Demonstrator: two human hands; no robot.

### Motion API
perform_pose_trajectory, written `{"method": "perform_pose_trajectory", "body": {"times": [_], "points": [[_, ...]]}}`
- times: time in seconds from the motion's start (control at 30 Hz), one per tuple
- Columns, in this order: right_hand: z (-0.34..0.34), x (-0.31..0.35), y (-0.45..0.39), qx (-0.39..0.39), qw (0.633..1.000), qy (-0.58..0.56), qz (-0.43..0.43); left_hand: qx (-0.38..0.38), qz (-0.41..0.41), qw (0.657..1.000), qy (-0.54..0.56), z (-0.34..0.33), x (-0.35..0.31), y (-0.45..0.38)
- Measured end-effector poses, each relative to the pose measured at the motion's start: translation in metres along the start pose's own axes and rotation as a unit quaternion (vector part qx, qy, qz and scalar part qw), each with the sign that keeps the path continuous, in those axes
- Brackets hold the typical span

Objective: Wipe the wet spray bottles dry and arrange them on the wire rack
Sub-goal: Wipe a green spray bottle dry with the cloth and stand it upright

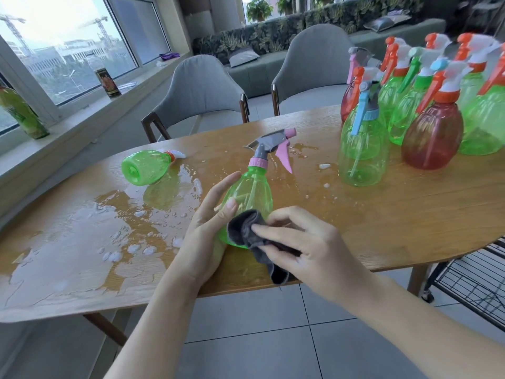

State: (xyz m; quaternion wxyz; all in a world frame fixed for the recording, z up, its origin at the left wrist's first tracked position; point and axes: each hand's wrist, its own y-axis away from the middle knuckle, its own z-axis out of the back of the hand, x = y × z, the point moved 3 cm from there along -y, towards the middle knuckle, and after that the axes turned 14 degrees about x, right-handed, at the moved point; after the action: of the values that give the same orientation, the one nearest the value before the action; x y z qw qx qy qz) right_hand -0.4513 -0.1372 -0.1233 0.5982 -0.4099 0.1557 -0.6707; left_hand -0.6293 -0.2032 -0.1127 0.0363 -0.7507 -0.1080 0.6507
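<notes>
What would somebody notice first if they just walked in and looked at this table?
Probably the green plastic spray bottle with the pink trigger in the middle, held by the left hand while the right hand presses a grey cloth on it. Next, the big shiny water puddle on the wooden table's left side, and the crowd of upright green and red bottles at the right.

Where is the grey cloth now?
In the head view, the grey cloth is pressed by the right hand against the lower green plastic spray bottle.
</notes>
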Motion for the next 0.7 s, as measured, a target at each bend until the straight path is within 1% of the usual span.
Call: {"method": "perform_pose_trajectory", "body": {"times": [0.07, 0.13, 0.23, 0.33, 0.43, 0.57, 0.63, 0.7], "points": [[-0.001, 0.002, 0.0, 0.02, 0.999, 0.031, 0.039, 0.0, 0.011, 1.0, -0.004, -0.002, -0.001, -0.001], [0.003, 0.0, -0.001, 0.024, 0.998, 0.037, 0.052, -0.001, 0.019, 1.0, 0.019, -0.006, 0.0, -0.001], [0.01, -0.006, -0.004, -0.027, 0.999, 0.005, 0.018, -0.008, 0.032, 0.998, 0.057, -0.009, -0.002, -0.004], [0.017, -0.012, -0.007, -0.095, 0.994, -0.018, -0.04, 0.022, 0.038, 0.996, 0.075, -0.006, 0.0, -0.005], [0.022, -0.02, -0.008, -0.127, 0.986, -0.039, -0.098, 0.069, 0.035, 0.993, 0.091, -0.006, 0.003, -0.005], [0.024, -0.024, -0.01, -0.127, 0.979, -0.096, -0.126, 0.088, 0.024, 0.987, 0.131, -0.012, 0.005, -0.007], [0.025, -0.022, -0.011, -0.115, 0.975, -0.135, -0.133, 0.081, 0.023, 0.984, 0.158, -0.014, 0.006, -0.009], [0.026, -0.019, -0.01, -0.094, 0.978, -0.143, -0.123, 0.064, 0.019, 0.979, 0.192, -0.015, 0.007, -0.013]]}}
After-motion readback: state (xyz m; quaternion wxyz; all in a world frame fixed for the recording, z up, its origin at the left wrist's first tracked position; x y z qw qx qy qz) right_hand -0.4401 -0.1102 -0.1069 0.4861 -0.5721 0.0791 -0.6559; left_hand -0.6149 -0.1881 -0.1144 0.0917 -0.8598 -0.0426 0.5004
